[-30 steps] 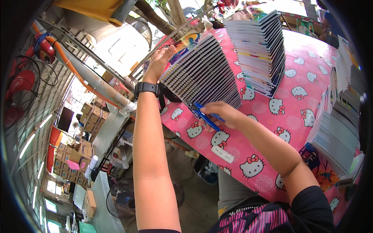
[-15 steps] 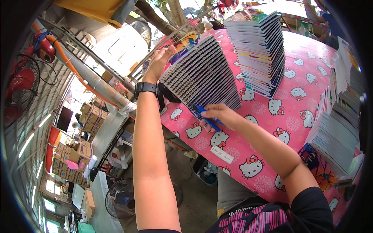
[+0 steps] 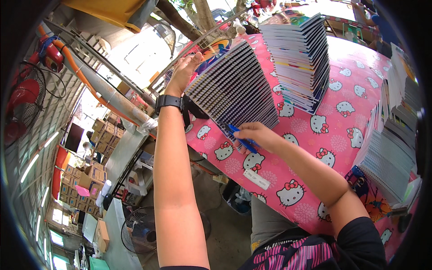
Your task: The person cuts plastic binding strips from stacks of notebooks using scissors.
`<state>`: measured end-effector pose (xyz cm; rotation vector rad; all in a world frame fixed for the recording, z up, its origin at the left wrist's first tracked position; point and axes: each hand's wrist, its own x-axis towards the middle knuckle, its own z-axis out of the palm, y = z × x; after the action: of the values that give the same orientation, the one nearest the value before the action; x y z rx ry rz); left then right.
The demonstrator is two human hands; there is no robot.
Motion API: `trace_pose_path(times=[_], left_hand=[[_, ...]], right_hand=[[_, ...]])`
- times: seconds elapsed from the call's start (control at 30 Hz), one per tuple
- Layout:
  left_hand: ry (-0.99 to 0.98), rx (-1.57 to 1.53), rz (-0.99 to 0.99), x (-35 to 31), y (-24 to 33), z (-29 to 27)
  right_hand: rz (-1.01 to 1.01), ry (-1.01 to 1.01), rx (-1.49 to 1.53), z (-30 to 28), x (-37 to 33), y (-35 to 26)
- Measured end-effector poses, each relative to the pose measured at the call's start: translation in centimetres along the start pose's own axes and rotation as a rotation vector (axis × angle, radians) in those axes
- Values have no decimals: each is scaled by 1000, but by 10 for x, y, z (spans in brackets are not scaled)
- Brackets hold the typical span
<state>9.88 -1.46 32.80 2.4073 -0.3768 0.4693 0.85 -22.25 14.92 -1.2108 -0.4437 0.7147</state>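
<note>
A tall stack of spiral-bound notebooks (image 3: pixel 234 85) stands on the pink table, its rows of dark wire binding facing me. My left hand (image 3: pixel 183 72), with a black watch on the wrist, rests open against the left side of the stack, thumb and fingers stretched. In my right hand (image 3: pixel 258 135) is a blue-handled pair of pliers (image 3: pixel 245 143), gripped at the lower left corner of the stack. Their tips reach the end of the bindings low down; the jaws are too small to make out.
Behind to the right rises another notebook stack (image 3: pixel 299 63); more notebooks (image 3: pixel 391 148) are piled at the right edge. A white label strip (image 3: pixel 256 179) lies on the patterned tablecloth (image 3: pixel 310 155). Below left are a floor fan (image 3: pixel 139 229), a bin (image 3: pixel 237 198) and cardboard boxes (image 3: pixel 92 177).
My right hand and the pliers have shifted very slightly, and the blue handles look closer together. My left hand and the stack keep their places.
</note>
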Motion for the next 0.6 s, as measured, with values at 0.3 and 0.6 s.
trace_pose_path(times=[0.3, 0.6], left_hand=[[-8, -77, 0, 4, -5, -2], [-12, -73, 21, 5, -9, -2]], right_hand=[[-760, 566, -1272, 15, -10, 14], [-602, 393, -903, 12, -11, 16]])
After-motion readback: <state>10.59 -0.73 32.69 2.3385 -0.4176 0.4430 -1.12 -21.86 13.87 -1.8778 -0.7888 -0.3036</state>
